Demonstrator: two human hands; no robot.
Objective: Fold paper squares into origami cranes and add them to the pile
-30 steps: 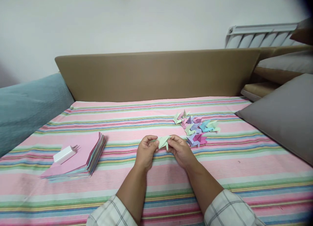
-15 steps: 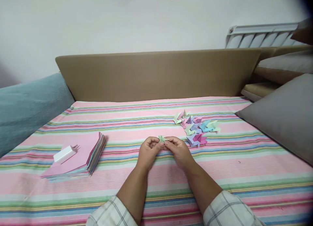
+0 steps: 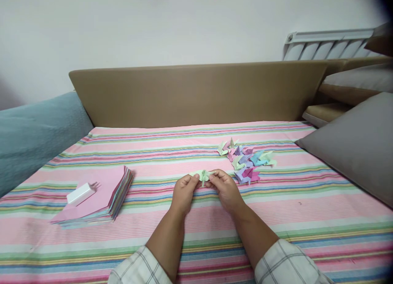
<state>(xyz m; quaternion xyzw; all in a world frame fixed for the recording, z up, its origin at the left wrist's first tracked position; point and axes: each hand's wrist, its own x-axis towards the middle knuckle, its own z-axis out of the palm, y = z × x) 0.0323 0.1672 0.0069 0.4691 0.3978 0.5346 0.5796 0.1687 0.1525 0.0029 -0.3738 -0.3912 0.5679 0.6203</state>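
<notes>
A pale green paper crane point(image 3: 203, 176) is stretched between my two hands over the striped cloth, its wings spread to the sides. My left hand point(image 3: 185, 189) pinches one wing between thumb and fingers. On the other side, my right hand point(image 3: 225, 187) pinches the opposite wing. Just beyond my right hand lies a cluster of folded paper cranes point(image 3: 245, 163) in pink, purple, blue and light green.
To the left, a stack of coloured paper point(image 3: 101, 194) with a pink top sheet carries a white plug adapter point(image 3: 81, 194). A blue cushion point(image 3: 39, 132) borders the left, grey pillows point(image 3: 359, 144) the right. A brown backrest point(image 3: 196, 95) stands behind the striped cloth point(image 3: 153, 144).
The green crane's wings have been drawn out sideways and now show wide and flat. My fingertips have moved slightly apart with them.
</notes>
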